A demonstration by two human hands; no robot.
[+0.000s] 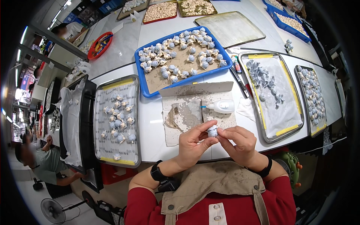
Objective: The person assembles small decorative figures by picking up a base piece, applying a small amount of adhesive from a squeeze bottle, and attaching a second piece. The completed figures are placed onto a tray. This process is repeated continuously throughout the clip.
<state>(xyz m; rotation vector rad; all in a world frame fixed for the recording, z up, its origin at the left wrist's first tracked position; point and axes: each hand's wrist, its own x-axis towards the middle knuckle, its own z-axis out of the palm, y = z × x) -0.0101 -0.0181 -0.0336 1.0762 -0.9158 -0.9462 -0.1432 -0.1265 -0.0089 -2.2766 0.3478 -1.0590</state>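
Both my hands meet over the near edge of the table around a small light-blue and white figurine piece (212, 131). My left hand (193, 144) pinches it between thumb and forefinger. On its other side, the fingertips of my right hand (242, 144) are closed on it too. Just beyond, a white squeeze bottle (222, 106) with a blue nozzle tip lies on a stained cardboard sheet (170, 138). Farther back, a blue plastic tray (144, 90) holds many similar blue and white pieces.
At left, a metal tray (101, 150) carries more figurine pieces. At right, another metal tray (275, 123) holds loose blue-grey parts; a narrower filled tray (311, 97) stands beyond. A bare tray (234, 28) and a red basin (100, 45) sit farther back. Other people work at left.
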